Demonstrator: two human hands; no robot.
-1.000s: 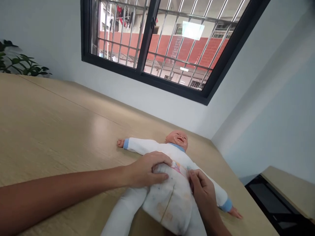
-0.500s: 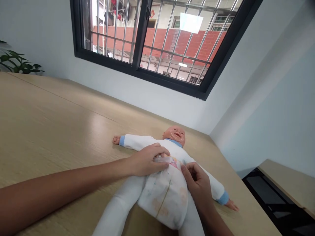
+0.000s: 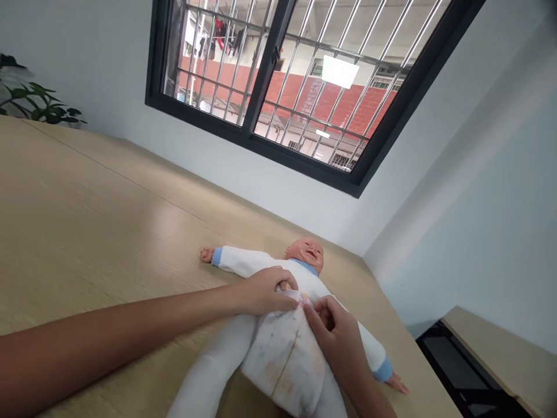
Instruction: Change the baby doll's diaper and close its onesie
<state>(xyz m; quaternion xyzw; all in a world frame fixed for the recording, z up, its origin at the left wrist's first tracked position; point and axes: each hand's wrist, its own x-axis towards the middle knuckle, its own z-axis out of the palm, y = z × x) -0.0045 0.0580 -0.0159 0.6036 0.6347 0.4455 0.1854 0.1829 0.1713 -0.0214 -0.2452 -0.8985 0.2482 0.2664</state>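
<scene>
The room has pale walls (image 3: 470,232), and a dark-framed window (image 3: 259,87) with metal bars sits high in the far wall. A red wall (image 3: 331,98) shows through the glass. A leafy green plant (image 3: 39,98) stands beyond the far left of a long wooden table (image 3: 96,191). Another table (image 3: 491,354) shows at the lower right, lower in the view.

A baby doll (image 3: 287,302) lies on its back on the long table, near the far edge, with its head (image 3: 307,255) towards the wall. It wears a white sleepsuit (image 3: 243,261) with 2 blue cuffs (image 3: 216,256), and its 2 arms are spread wide. Its legs (image 3: 209,371) point towards the person. A stained white diaper (image 3: 282,360) with a thin yellow line down its front covers its middle.

The left hand (image 3: 265,291) reaches in from the left, its fingers curled and gripping the top edge of the diaper. The right hand (image 3: 335,337) comes up from below, its fingers and thumb pressed together in a pinch on that same edge, just beside a small pink print (image 3: 304,299). The 2 hands nearly meet there, and the fastening between them is too small to make out.
</scene>
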